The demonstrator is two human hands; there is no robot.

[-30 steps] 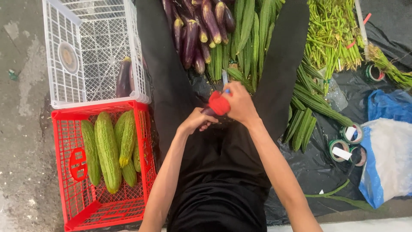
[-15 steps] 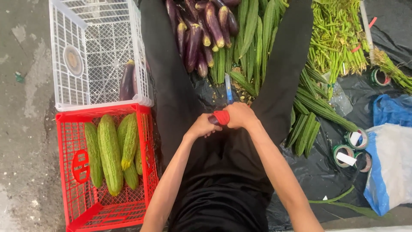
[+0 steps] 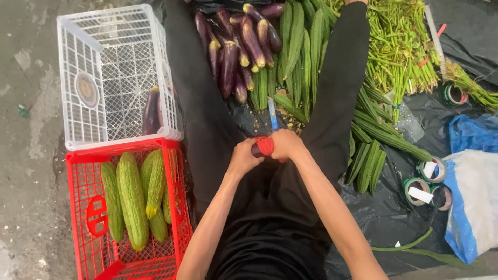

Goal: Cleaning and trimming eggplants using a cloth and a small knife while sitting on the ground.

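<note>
My left hand and my right hand meet over my lap, between my black-trousered legs. The left hand grips the end of a dark purple eggplant, most of it hidden by the fingers. Pressed against the eggplant is a red tape roll, with my right hand closed around it. Just beyond the hands a blue-handled knife lies on the black sheet. Farther out is a pile of purple eggplants beside long ridged green gourds.
A white crate at the left holds one eggplant. Below it a red crate holds bitter gourds. At the right lie green stalks, green tape rolls and a blue and white bag.
Both hands have come down toward my lap with the red roll. The roll's round face, seen a second ago, is now mostly covered by my right hand.
</note>
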